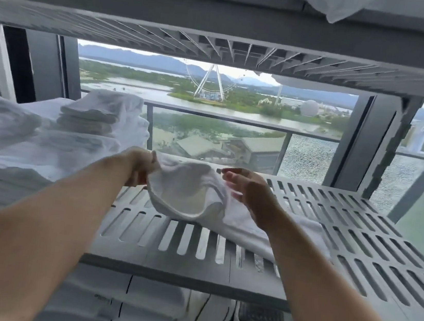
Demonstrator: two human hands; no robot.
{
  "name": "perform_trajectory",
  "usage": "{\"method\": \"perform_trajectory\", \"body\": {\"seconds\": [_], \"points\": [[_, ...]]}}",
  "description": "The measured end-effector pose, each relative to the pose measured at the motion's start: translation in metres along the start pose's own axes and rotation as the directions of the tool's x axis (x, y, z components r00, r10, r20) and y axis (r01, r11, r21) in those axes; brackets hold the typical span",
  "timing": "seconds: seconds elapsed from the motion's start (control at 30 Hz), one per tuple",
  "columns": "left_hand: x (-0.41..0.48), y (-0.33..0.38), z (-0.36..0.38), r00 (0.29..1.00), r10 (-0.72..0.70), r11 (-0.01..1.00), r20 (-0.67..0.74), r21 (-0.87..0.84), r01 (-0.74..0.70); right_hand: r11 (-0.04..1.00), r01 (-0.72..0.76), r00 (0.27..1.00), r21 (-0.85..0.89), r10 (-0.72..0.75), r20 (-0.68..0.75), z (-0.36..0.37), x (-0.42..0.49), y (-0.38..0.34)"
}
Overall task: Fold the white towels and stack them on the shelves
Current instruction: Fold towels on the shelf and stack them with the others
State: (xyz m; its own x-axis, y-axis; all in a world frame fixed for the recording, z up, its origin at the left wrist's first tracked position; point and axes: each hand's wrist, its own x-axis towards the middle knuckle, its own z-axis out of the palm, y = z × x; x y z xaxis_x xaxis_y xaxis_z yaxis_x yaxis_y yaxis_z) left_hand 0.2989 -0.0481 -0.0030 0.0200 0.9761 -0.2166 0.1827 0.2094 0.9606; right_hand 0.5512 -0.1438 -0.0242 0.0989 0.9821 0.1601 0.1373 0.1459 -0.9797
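A small white towel (187,195) is bunched above the grey slotted shelf (357,233), its lower part trailing over the slats to the right. My left hand (141,168) pinches the towel's upper left edge. My right hand (250,195) rests against the towel's right side with fingers spread; a grip on the cloth is not clear. Folded white towels (90,117) stand stacked at the shelf's left, with more piled in front (16,161).
Another slotted shelf (220,45) hangs close overhead, with white cloth (333,6) drooping from the level above it. Folded linens with dark stripes (159,309) fill the shelf below. Behind the rack are a window, a balcony railing (237,122) and upright posts (393,146).
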Motion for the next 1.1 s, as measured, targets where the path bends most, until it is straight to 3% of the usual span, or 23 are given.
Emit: {"method": "perform_trajectory", "body": {"seconds": [0.1,0.17,0.2,0.27,0.3,0.37,0.43,0.5,0.53,0.6,0.7,0.77,0.87,1.0,1.1], "points": [[0.026,0.002,-0.033,0.994,-0.012,0.993,-0.104,0.115,0.024,0.924,-0.024,0.989,-0.381,-0.035,-0.147,0.022,0.01,0.023],[0.036,0.012,-0.039,0.97,0.18,0.93,-0.162,0.35,-0.114,0.821,-0.056,0.993,-0.568,-0.014,-0.118,0.038,0.017,0.034],[0.036,0.018,-0.035,0.936,0.32,0.847,-0.145,0.486,-0.214,0.765,-0.047,0.996,-0.643,-0.009,-0.085,0.046,0.022,0.038],[0.025,0.024,-0.015,0.869,0.489,0.683,0.079,0.584,-0.438,0.712,-0.028,0.998,-0.701,-0.019,-0.059,0.056,0.027,0.041],[0.02,0.023,-0.004,0.839,0.478,0.631,0.259,0.563,-0.533,0.713,-0.03,0.998,-0.7,-0.022,-0.066,0.059,0.028,0.041],[0.007,0.018,0.02,0.782,0.231,0.523,0.579,0.604,-0.602,0.721,-0.047,0.996,-0.691,-0.018,-0.087,0.057,0.026,0.04],[0.005,0.008,0.036,0.729,-0.003,0.396,0.684,0.67,-0.628,0.793,-0.077,0.997,-0.604,0.051,-0.06,0.051,0.019,0.039],[0.015,0.001,0.042,0.734,0.038,0.258,0.678,0.703,-0.663,0.822,-0.096,0.992,-0.562,0.124,0.012,0.045,0.007,0.038],[0.018,0.0,0.042,0.755,0.108,0.202,0.646,0.73,-0.653,0.784,-0.099,0.989,-0.613,0.147,0.029,0.042,0.002,0.037],[0.022,0.002,0.043,0.785,0.171,0.123,0.596,0.777,-0.617,0.623,-0.109,0.988,-0.775,0.152,-0.016,0.035,-0.008,0.038],[0.023,0.017,0.047,0.807,0.1,0.033,0.582,0.809,-0.587,0.351,-0.117,0.99,-0.929,-0.028,-0.136,0.02,-0.015,0.038],[0.031,0.032,0.05,0.828,0.009,0.068,0.561,0.825,-0.56,0.192,-0.183,0.961,-0.964,-0.172,-0.216,0.011,-0.017,0.034],[0.04,0.053,0.055,0.85,-0.046,0.064,0.525,0.851,-0.522,0.195,-0.245,0.912,-0.95,-0.285,-0.294,0.005,-0.014,0.027],[0.055,0.064,0.061,0.835,0.186,-0.136,0.518,0.855,-0.5,0.207,-0.357,0.858,-0.911,-0.313,-0.407,0.006,0.009,0.017],[0.075,0.065,0.072,0.846,0.259,-0.177,0.465,0.884,-0.432,0.195,-0.423,0.814,-0.885,-0.347,-0.465,-0.003,0.035,0.012]]}}
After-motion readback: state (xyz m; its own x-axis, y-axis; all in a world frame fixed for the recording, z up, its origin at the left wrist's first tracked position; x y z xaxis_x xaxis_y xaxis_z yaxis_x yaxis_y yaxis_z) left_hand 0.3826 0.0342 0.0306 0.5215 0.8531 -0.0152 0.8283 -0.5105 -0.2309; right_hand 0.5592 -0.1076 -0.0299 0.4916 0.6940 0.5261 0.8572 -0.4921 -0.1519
